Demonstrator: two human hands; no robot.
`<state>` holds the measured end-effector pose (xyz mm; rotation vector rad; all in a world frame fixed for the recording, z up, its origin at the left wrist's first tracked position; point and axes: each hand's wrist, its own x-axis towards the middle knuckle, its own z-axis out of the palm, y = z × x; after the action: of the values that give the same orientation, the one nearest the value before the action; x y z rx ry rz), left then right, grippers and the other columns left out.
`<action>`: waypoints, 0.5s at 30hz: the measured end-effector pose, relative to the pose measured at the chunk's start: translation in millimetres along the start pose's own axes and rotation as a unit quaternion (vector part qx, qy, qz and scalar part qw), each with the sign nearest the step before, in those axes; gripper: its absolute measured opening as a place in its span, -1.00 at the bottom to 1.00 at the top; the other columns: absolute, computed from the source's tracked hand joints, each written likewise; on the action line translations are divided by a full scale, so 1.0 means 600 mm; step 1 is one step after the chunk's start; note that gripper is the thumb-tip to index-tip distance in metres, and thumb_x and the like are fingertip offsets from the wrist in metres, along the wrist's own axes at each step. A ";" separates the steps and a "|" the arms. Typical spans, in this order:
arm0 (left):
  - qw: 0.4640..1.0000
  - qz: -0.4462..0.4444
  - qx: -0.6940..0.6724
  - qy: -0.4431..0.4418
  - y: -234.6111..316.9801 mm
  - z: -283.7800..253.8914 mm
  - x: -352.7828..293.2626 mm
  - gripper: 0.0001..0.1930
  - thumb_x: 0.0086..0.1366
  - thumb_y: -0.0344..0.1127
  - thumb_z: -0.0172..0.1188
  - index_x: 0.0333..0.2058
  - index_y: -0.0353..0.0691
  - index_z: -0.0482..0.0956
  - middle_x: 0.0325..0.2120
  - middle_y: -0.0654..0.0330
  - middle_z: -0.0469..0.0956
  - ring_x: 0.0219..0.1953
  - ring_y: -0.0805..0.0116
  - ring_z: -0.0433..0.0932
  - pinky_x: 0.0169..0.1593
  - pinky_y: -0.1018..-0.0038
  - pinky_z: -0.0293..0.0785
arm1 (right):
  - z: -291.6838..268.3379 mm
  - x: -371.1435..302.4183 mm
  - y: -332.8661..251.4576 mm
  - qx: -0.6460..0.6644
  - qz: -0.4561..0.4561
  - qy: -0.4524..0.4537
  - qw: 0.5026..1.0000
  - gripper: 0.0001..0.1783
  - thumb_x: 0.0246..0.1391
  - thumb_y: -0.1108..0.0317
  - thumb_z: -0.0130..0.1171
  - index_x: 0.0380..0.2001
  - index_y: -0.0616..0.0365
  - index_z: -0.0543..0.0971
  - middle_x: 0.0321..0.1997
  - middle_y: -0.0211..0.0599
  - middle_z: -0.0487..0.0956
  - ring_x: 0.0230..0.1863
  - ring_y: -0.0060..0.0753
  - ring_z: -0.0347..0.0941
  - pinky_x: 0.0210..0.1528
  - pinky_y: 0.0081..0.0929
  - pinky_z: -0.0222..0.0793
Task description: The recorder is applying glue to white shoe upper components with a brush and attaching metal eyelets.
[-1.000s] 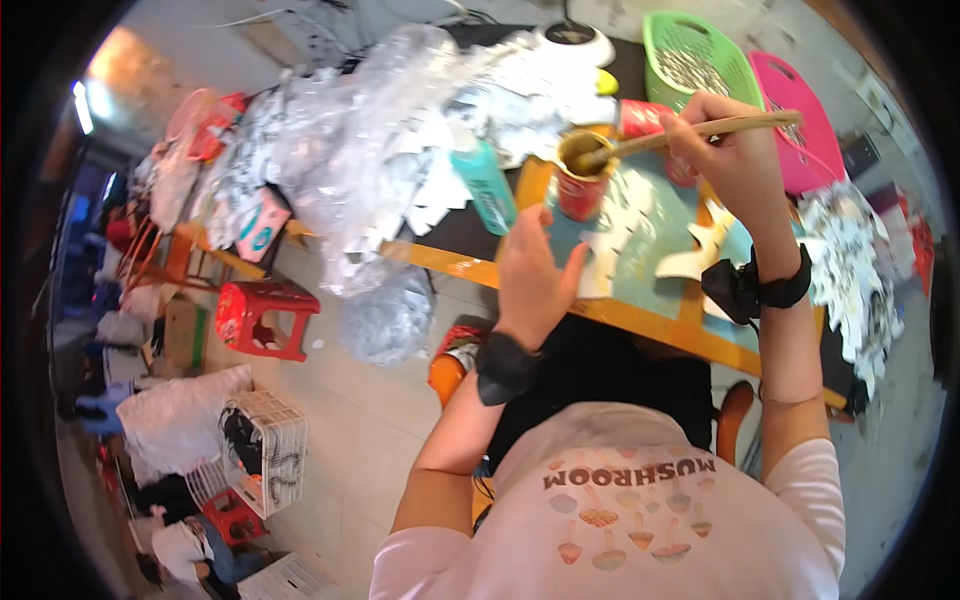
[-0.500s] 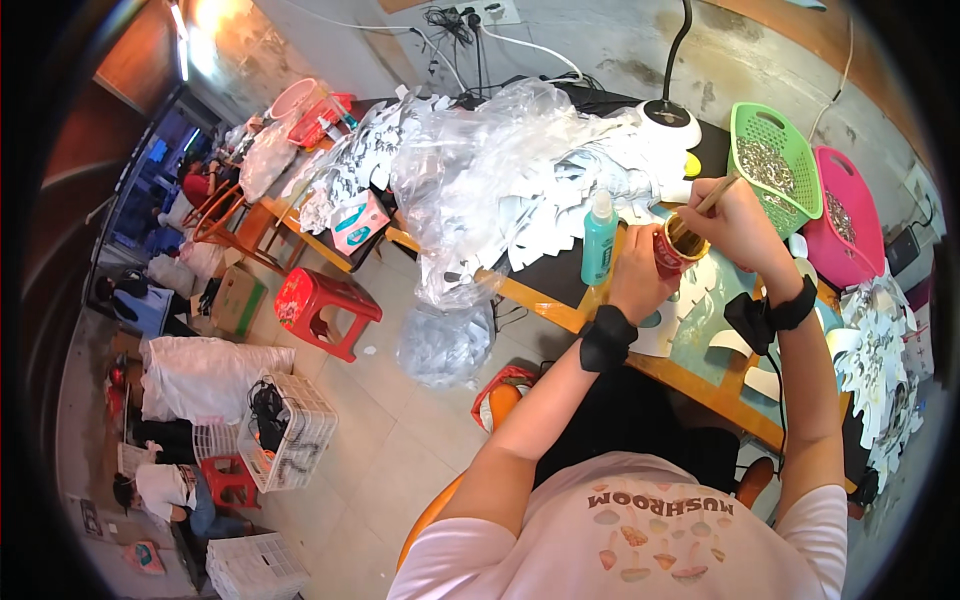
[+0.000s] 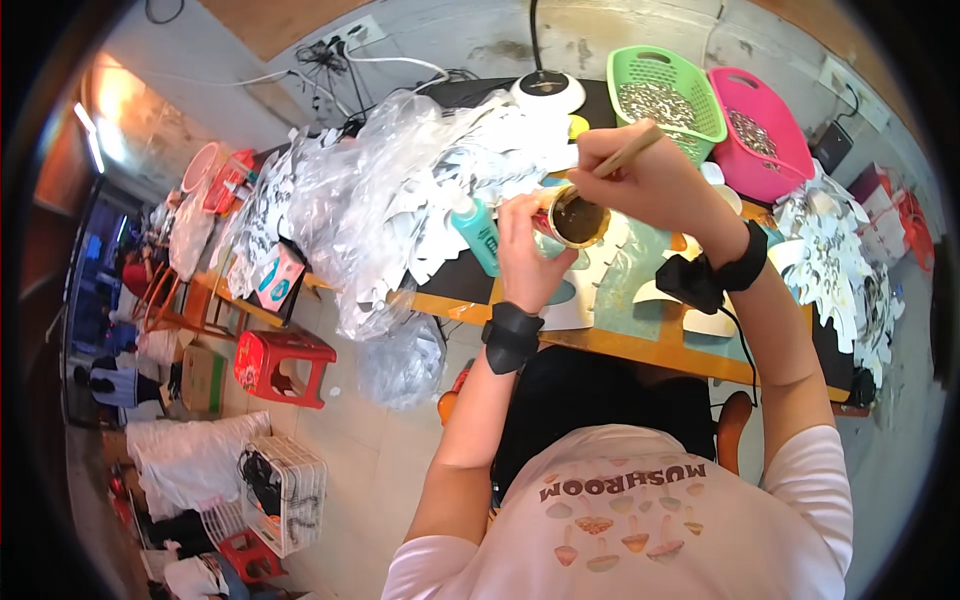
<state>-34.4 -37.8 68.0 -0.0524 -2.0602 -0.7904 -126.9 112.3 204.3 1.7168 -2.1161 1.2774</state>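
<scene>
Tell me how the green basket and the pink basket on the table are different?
The green basket is light green, while the pink basket is bright pink. The green basket sits nearer the round white lamp base; the pink basket sits further right, toward the table's end. The green basket's fill looks pale and wide; the pink basket's patch looks smaller. Both are slotted plastic baskets holding small speckled pieces.

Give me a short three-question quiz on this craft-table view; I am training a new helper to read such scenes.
1. True or false: the left hand holds the small can.
2. What does the right hand grip? A) wooden stick B) scissors C) teal bottle
3. What colour is the basket left of the pink basket?

Key: 1 true. 2 A. 3 green: the green basket.
</scene>
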 end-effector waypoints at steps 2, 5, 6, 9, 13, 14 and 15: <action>1.000 0.015 -0.001 0.005 0.000 0.002 -0.002 -0.29 -0.33 -0.57 0.46 -0.08 -0.26 0.39 -0.11 -0.02 0.43 -0.02 -0.06 0.43 0.04 0.24 0.42 | -0.006 -0.003 -0.013 -0.065 -0.026 -0.023 0.997 -0.78 -0.02 0.33 0.21 -0.61 0.23 0.48 -0.73 -0.20 0.46 -0.66 -0.11 0.41 -0.54 -0.38 0.32; 1.000 0.006 0.001 0.021 0.003 0.004 -0.003 -0.29 -0.32 -0.54 0.49 -0.08 -0.26 0.37 -0.10 0.00 0.42 0.00 -0.02 0.43 0.06 0.23 0.41 | -0.013 -0.009 -0.017 -0.059 -0.019 -0.039 0.997 -0.79 -0.04 0.34 0.20 -0.63 0.21 0.49 -0.73 -0.19 0.47 -0.65 -0.07 0.43 -0.55 -0.35 0.33; 0.999 0.001 -0.002 0.033 0.000 0.007 -0.004 -0.29 -0.31 -0.53 0.49 -0.08 -0.26 0.37 -0.10 0.00 0.42 -0.01 -0.01 0.43 0.06 0.24 0.41 | -0.006 -0.013 -0.011 -0.045 -0.009 -0.010 0.999 -0.79 -0.04 0.34 0.20 -0.64 0.20 0.49 -0.73 -0.19 0.47 -0.66 -0.08 0.43 -0.55 -0.34 0.33; 0.999 -0.004 0.012 0.042 0.002 0.003 -0.002 -0.35 -0.23 -0.51 0.49 -0.10 -0.27 0.38 -0.10 0.02 0.41 -0.03 0.02 0.44 0.04 0.26 0.42 | 0.004 -0.029 -0.006 -0.037 -0.004 0.027 0.999 -0.80 -0.03 0.34 0.21 -0.62 0.19 0.49 -0.74 -0.23 0.46 -0.69 -0.16 0.39 -0.56 -0.38 0.30; 0.999 -0.024 0.029 0.027 -0.004 0.000 -0.006 -0.38 -0.20 -0.50 0.48 -0.11 -0.29 0.38 -0.13 0.02 0.42 -0.06 0.02 0.46 0.02 0.28 0.43 | -0.013 -0.053 -0.006 0.043 0.060 0.075 0.994 -0.77 0.04 0.36 0.25 -0.59 0.21 0.48 -0.73 -0.36 0.47 -0.71 -0.50 0.39 -0.58 -0.56 0.29; 0.999 -0.031 0.031 0.023 -0.007 -0.001 -0.007 -0.38 -0.20 -0.50 0.48 -0.11 -0.29 0.38 -0.14 0.02 0.43 -0.07 0.02 0.46 0.01 0.28 0.44 | -0.024 -0.058 -0.006 0.063 0.083 0.104 0.989 -0.76 0.06 0.36 0.25 -0.59 0.21 0.47 -0.72 -0.40 0.47 -0.71 -0.60 0.39 -0.59 -0.61 0.28; 0.999 -0.028 0.030 0.021 -0.008 0.000 -0.008 -0.38 -0.20 -0.49 0.48 -0.11 -0.30 0.39 -0.15 0.02 0.43 -0.08 0.02 0.46 0.00 0.28 0.44 | -0.034 -0.065 -0.010 0.091 0.110 0.122 0.982 -0.75 0.08 0.36 0.25 -0.59 0.21 0.47 -0.70 -0.42 0.48 -0.69 -0.66 0.38 -0.59 -0.66 0.27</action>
<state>-33.2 -40.3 61.7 0.0548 -2.0520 -0.7577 -116.5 154.7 197.7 1.3266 -2.1434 1.6923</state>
